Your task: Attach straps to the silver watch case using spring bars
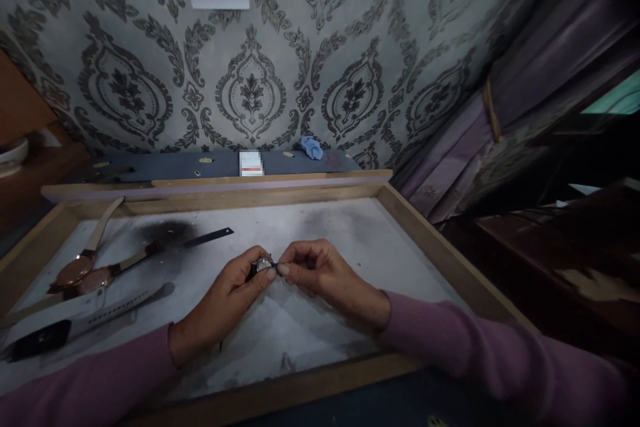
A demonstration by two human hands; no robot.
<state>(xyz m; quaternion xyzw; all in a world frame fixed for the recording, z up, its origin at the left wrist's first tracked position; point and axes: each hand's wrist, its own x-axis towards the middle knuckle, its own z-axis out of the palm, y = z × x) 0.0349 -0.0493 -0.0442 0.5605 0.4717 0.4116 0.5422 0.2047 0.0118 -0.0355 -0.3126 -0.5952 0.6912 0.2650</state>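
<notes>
Between the thumb and fingers of my left hand (pixel 225 300) is a small wristwatch (pixel 263 265) with a round, pale face and a dark part at its left side. My right hand (pixel 333 277) is closed in a pinch right at the watch's right edge. A tiny dark piece shows at its fingertips, too small to name, and I cannot tell if it is part of the watch. Both hands are over the white floor of a shallow wooden-framed tray (pixel 270 196).
At the tray's left lie a rose-gold watch with a pale strap (pixel 75 270), a second one (pixel 95 279) and a black smartwatch (pixel 41 340). A dark flat strip (pixel 210 236) lies behind my left hand. Beyond the frame are a small white box (pixel 251 163) and a blue crumpled cloth (pixel 312 148).
</notes>
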